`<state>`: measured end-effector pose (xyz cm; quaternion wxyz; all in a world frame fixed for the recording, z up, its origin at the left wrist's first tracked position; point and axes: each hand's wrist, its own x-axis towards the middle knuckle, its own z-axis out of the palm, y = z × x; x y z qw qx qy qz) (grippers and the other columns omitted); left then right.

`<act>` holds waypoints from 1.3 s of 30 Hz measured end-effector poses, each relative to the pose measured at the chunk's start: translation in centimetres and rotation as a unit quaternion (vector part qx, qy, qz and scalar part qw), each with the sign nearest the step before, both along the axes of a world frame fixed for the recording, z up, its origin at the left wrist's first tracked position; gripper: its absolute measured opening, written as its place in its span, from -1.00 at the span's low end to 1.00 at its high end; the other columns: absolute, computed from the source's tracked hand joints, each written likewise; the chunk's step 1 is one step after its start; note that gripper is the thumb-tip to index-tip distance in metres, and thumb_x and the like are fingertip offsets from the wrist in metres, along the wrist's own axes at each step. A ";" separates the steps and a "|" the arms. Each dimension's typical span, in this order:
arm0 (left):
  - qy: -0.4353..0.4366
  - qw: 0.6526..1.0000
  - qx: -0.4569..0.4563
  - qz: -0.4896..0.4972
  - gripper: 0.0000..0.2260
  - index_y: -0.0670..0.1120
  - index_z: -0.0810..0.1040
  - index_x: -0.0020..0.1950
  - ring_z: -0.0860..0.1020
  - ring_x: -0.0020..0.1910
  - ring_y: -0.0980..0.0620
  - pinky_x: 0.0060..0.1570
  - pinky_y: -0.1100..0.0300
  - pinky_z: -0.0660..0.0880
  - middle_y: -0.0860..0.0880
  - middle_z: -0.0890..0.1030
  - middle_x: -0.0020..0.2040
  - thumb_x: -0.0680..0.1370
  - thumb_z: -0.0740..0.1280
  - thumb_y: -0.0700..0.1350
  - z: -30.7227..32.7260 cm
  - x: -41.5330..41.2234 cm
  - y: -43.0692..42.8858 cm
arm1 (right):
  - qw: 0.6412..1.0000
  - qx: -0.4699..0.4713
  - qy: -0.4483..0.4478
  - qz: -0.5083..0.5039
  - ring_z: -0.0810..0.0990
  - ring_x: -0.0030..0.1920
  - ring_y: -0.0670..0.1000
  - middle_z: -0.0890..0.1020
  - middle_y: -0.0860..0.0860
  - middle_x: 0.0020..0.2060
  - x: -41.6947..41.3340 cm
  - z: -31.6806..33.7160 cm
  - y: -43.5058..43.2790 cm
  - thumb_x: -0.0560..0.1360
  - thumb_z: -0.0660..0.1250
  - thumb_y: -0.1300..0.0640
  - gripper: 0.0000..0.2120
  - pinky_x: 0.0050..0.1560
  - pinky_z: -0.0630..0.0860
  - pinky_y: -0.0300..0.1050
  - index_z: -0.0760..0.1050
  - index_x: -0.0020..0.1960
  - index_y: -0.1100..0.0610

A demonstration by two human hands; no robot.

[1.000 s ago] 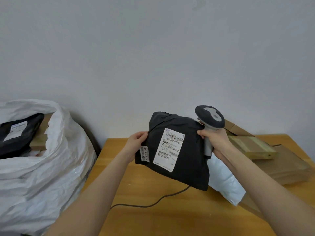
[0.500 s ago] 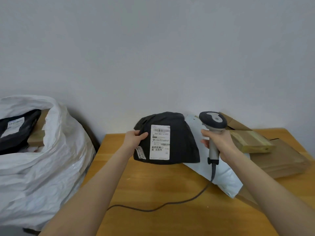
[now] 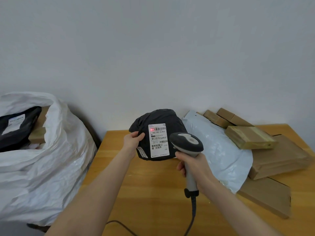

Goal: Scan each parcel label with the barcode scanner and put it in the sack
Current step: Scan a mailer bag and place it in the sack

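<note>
The left hand (image 3: 133, 141) reaches forward from lower left, thumb on the front and fingers curled round the left edge of the black parcel (image 3: 160, 116), which stands over the far part of the table (image 3: 153, 188). Its label (image 3: 158, 142) faces the camera, long axis near upright. The right hand (image 3: 196, 169) is clenched round the scanner (image 3: 187, 142) handle – grip upright, head aimed up-left at the label, where a red spot lies on the barcode. The sack (image 3: 51, 159) sits well apart, left.
</note>
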<state>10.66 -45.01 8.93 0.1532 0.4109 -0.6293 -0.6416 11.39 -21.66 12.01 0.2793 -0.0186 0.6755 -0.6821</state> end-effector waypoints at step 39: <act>0.008 0.999 0.027 -0.015 -0.62 -0.25 0.43 0.37 0.50 0.18 -0.09 0.21 0.09 0.44 -0.16 0.54 0.26 0.56 0.34 -0.27 -1.2 2.5 -4.1 | 0.999 0.024 -0.016 -0.031 0.44 -0.49 0.03 0.54 0.10 -0.48 6.6 1.2 -4.1 0.45 0.43 0.20 -0.87 -0.43 0.41 -0.13 0.55 -0.18 0.27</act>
